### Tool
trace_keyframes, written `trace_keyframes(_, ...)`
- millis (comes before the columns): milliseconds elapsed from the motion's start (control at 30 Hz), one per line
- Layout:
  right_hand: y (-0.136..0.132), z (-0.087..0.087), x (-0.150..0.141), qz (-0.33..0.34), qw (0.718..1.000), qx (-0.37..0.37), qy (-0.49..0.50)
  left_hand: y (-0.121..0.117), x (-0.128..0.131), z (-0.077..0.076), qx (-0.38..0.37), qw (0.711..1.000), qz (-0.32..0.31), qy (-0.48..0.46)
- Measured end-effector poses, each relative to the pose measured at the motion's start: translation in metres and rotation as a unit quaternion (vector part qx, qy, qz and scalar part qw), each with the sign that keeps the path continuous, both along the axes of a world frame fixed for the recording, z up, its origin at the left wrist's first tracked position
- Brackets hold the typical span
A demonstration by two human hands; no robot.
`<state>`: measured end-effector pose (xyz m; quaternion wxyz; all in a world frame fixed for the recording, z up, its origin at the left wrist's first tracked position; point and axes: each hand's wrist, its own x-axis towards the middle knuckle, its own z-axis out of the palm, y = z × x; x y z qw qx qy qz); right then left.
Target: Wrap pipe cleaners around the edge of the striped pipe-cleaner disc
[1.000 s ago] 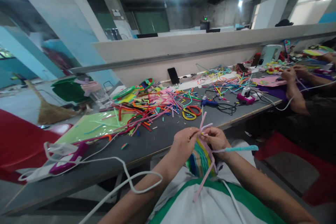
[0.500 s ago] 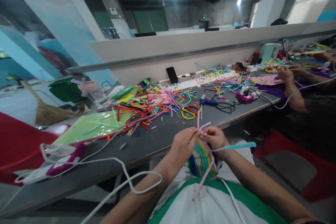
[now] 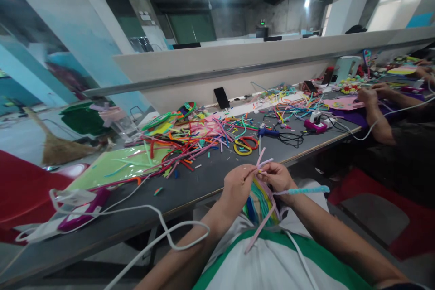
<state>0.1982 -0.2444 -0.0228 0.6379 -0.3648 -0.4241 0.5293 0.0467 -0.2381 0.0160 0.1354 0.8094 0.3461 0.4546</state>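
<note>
In the head view, a bundle of coloured pipe cleaners [image 3: 260, 206] in blue, green, yellow and pink rests in front of my body. My left hand [image 3: 238, 184] pinches a pink pipe cleaner [image 3: 261, 156] at the top of the bundle. Close beside it, my right hand [image 3: 277, 177] is closed on a pale lilac pipe cleaner [image 3: 267, 161], fingertips almost meeting the left ones. A light-blue fuzzy stem [image 3: 311, 189] sticks out to the right below my right hand. Another pink end [image 3: 260, 230] hangs down toward my lap.
Loose pipe cleaners [image 3: 190, 140] heap across the grey table [image 3: 190, 195]. A blue glue gun [image 3: 268, 132], scissors with yellow and red handles [image 3: 245, 146], a phone [image 3: 222, 98] and purple power strips [image 3: 84, 208] lie there. A co-worker's hands [image 3: 370, 95] work at right. A white cable [image 3: 159, 222] crosses near my left forearm.
The pink strand above my fingers now leans to the right instead of standing upright. My hands stay pinched together in nearly the same place. The view has shifted slightly.
</note>
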Motion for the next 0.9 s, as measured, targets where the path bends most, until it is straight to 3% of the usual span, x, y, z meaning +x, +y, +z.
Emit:
trace_keyframes(500, 0.002, 0.001, 0.008, 0.015, 1.0, -0.012, -0.025, -0.001, 0.005, 0.017, -0.178, 0.984, -0.018, -0.01)
trace_keyframes(900, 0.001, 0.016, 0.013, 0.053, 0.997, -0.012, -0.052, 0.003, 0.007, 0.024, -0.205, 0.977, -0.044, 0.024)
